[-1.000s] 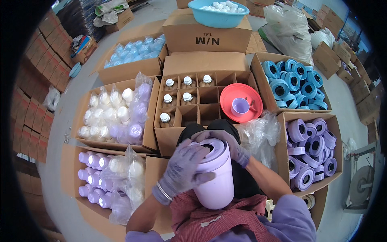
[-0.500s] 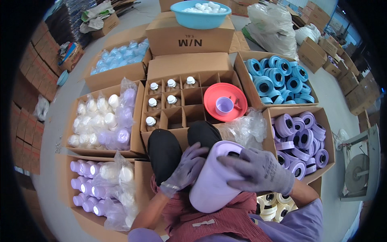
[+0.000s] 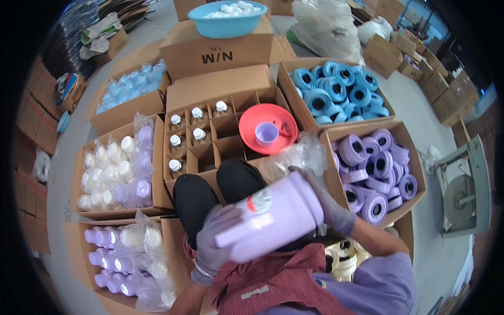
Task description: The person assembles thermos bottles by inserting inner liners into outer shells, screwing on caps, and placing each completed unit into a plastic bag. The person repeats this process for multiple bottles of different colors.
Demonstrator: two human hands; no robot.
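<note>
A lilac thermos jug (image 3: 278, 220) with a red-and-white sticker lies tilted across my lap, its handle side toward the left. My left hand (image 3: 218, 236), in a grey glove, is closed around the jug by its handle. At the jug's right end my right hand (image 3: 331, 205), gloved too, presses its palm and fingers against the end; most of its fingers are hidden behind the jug. Beyond my knees, a red plate (image 3: 252, 115) holding a lilac cup (image 3: 266, 134) and small dark pieces rests on a divided carton (image 3: 210, 177) with several white-capped bottles.
Right of me stand cartons of blue rings (image 3: 336, 86), lilac rings (image 3: 382, 160) and cream rings (image 3: 344, 268). Cartons of bagged white and lilac parts (image 3: 110, 168) and lilac jugs (image 3: 107, 260) are at left. A blue basin (image 3: 226, 26) sits on a carton ahead.
The jug has turned from nearly upright to lying sideways, bringing its sticker and handle into sight. My right hand has left its open top for the right end; my left hand moved to the handle side.
</note>
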